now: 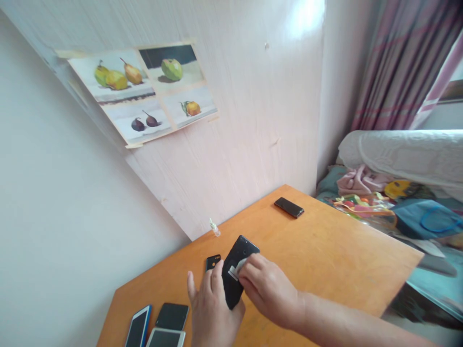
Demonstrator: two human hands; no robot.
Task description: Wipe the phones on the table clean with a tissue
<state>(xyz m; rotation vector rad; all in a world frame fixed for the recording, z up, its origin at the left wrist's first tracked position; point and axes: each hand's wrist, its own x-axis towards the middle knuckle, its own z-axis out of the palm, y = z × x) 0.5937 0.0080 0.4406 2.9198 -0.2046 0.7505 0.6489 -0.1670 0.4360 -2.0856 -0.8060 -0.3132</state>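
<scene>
My left hand (213,313) is closed around the lower left edge of a black smartphone (233,291), which is tilted up above the table with its back and camera facing me. On that back is a pale label (232,273). The fingers of my right hand (269,289) are bunched against the phone's back, pinching a small white wipe (241,264) that is mostly hidden under them. Just behind my left fingers a black phone case (212,261) with a camera cutout lies on the table.
On the wooden table (336,260) stands a small clear spray bottle (214,227) by the wall. A dark phone (289,207) lies at the far corner. Front left are a blue-edged phone (138,327), a black phone (172,316) and a white-framed phone (166,338). A cluttered bed (444,274) is on the right.
</scene>
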